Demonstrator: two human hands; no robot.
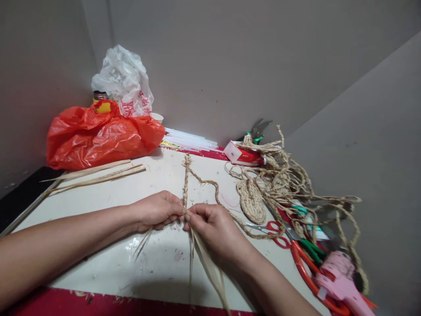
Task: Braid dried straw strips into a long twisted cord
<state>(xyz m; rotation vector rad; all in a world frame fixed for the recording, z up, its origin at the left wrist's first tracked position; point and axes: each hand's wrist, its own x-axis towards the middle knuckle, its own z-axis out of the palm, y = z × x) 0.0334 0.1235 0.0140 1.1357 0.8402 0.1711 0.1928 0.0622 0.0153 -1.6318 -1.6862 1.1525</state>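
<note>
A braided straw cord runs from the middle of the white board down to my two hands. My left hand pinches the lower end of the braid, thumb and fingers pressed together. Close against it, my right hand pinches the same spot, its thumb near the left fingertips. Loose flat straw strands hang below my right hand toward the board's front edge. A few thin strand ends stick out under my left hand. Just what lies between the fingertips is hidden.
Dry straw strips lie at left before a red plastic bag. At right are a heap of braided cord, a woven sole-shaped piece, red-handled scissors and a pink glue gun. White sticks lie behind.
</note>
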